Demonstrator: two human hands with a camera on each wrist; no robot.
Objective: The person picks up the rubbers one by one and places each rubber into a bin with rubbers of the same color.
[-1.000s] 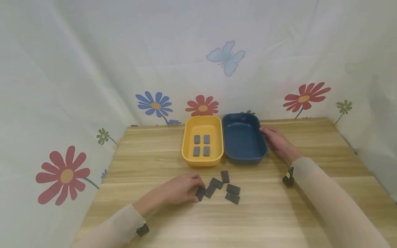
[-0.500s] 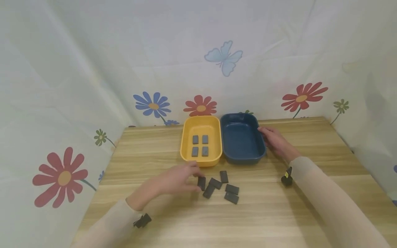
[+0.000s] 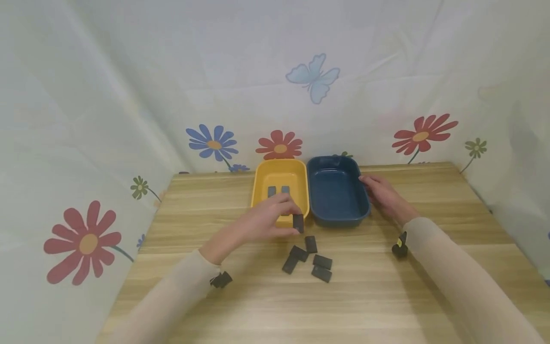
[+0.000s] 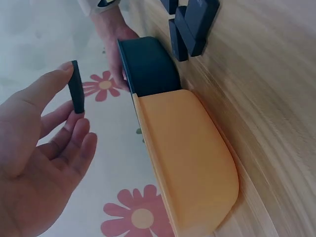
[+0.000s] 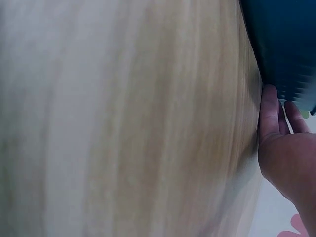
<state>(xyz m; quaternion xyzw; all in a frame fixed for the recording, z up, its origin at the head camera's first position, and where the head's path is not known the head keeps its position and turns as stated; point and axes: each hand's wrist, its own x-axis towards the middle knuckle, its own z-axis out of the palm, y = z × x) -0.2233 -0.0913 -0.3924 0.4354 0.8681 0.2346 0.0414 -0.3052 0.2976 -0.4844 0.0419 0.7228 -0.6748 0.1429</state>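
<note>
My left hand [image 3: 268,217] pinches a dark rectangular tile [image 3: 298,223] between thumb and fingers, above the front right rim of the yellow tray [image 3: 256,179]. The left wrist view shows the same tile [image 4: 76,88] edge-on, raised over the tray. Inside the yellow tray, two grey tiles [image 3: 272,191] show at the back; the hand largely hides the part in front of them. My right hand [image 3: 384,196] touches the outer right wall of the blue tray [image 3: 339,221]. In the right wrist view its fingers [image 5: 269,111] lie fairly straight along that wall.
Several dark tiles [image 3: 321,274] lie loosely on the wooden table [image 3: 240,306] in front of the trays. Both trays stand side by side, close to a flowered cloth backdrop [image 3: 240,95]. The blue tray's inside shows no tiles.
My left hand first let go of a tile on the table, then picked it up, lifting it forward and right to the yellow tray. The right hand stays at the blue tray.
</note>
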